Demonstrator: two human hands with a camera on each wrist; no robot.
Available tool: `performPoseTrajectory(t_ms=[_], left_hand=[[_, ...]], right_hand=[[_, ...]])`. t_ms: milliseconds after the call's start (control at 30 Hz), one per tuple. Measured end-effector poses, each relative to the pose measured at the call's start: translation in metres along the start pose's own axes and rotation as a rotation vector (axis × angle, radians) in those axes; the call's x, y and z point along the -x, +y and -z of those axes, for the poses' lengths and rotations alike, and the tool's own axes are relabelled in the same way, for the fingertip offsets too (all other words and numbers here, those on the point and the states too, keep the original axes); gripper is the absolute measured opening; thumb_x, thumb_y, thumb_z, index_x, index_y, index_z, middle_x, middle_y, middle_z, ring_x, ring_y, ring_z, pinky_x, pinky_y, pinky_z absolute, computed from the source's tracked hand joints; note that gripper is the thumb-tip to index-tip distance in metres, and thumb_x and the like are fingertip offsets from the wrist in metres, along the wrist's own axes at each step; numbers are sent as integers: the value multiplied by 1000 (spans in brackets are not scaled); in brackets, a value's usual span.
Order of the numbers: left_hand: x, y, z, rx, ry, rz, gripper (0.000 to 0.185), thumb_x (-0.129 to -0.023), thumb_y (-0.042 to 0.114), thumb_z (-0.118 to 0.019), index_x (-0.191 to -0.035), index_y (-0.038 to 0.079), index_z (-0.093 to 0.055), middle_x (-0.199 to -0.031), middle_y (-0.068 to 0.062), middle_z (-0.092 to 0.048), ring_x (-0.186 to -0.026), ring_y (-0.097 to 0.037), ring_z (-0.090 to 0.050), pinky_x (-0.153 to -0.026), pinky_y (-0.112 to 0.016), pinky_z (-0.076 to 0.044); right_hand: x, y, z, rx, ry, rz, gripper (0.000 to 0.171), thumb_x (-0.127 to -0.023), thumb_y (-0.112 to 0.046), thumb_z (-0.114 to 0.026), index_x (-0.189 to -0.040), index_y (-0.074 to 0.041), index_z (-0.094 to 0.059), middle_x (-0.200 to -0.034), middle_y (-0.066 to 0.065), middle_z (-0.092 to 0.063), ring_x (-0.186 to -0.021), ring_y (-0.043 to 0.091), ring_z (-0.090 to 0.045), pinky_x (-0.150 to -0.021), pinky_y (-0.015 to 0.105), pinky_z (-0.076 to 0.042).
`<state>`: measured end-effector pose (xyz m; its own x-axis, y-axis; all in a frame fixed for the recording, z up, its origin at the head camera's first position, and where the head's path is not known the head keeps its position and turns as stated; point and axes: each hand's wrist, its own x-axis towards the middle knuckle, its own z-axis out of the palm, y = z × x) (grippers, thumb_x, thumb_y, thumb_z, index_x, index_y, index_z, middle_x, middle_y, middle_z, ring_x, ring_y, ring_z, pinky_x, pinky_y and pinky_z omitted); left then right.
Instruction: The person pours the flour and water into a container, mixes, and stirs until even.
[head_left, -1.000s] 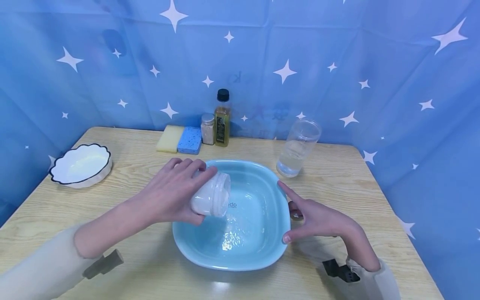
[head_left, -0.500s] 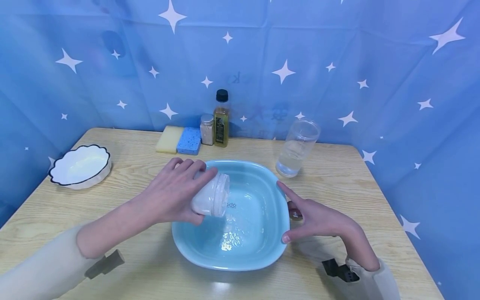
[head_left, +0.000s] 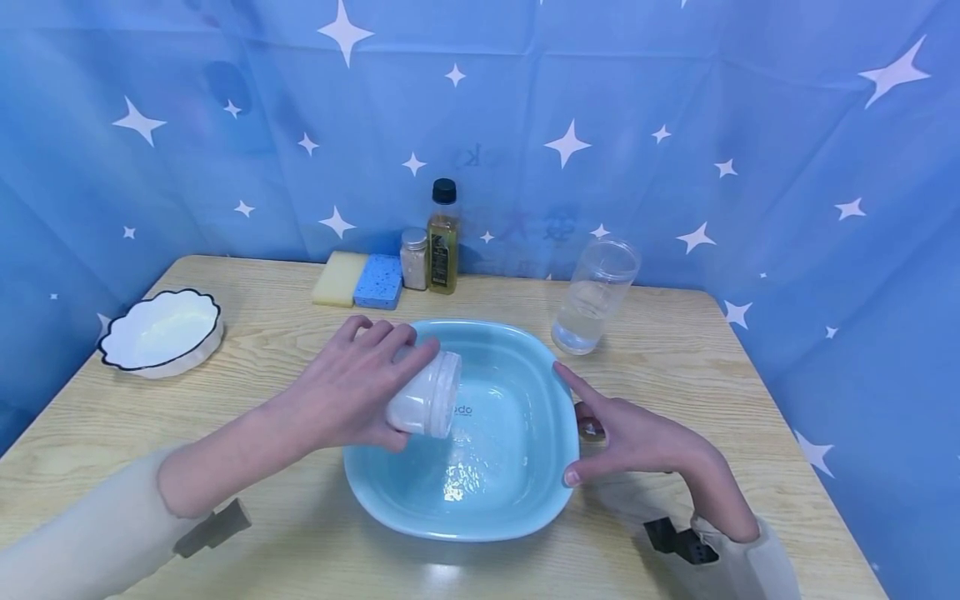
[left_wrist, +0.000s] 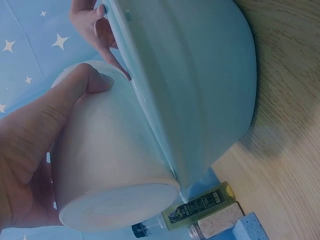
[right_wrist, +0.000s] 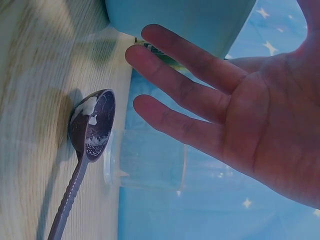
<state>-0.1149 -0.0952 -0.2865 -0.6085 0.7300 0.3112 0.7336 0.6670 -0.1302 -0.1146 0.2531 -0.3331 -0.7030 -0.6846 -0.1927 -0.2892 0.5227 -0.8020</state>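
Observation:
My left hand [head_left: 348, 387] grips a whitish plastic jar [head_left: 423, 400], tipped on its side with its mouth over the light blue basin [head_left: 517, 521]. The jar's pale base [left_wrist: 120, 205] shows in the left wrist view, with the thumb pressed along its wall. Rippled, glinting liquid lies on the basin floor. On the basin's right side, my right hand [head_left: 637, 433] rests its index fingertip and thumb on the rim, set well apart. Its other three fingers [right_wrist: 185, 92] extend straight in the right wrist view. A dark brown spoon [right_wrist: 92, 125] with white residue lies beneath that hand.
A clear glass [head_left: 588, 304] of liquid stands behind the basin to the right. Along the back are a yellow sponge [head_left: 341, 279], a blue sponge [head_left: 379, 282], a small shaker [head_left: 414, 260] and an oil bottle [head_left: 443, 250]. At left sits a scalloped white dish [head_left: 161, 333].
The jar in my left hand has shifted very slightly and stays tipped over the basin. My right hand keeps its place at the rim.

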Motion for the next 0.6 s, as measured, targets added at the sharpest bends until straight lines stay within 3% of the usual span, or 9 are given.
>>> performPoseTrajectory(t_ms=[600], left_hand=[[-1,3,1,-58,12,-36,85,-50,51,-77,-120,12,-49,-100,-8,-54,-87,-29,-51,-79,-50,-42]], right_hand=[[0,-1,0,-1,-8,11,117,-73,-29,-79,-149,-17,8,-110,-2,-63,-107,21,-57,-91,46,-45]])
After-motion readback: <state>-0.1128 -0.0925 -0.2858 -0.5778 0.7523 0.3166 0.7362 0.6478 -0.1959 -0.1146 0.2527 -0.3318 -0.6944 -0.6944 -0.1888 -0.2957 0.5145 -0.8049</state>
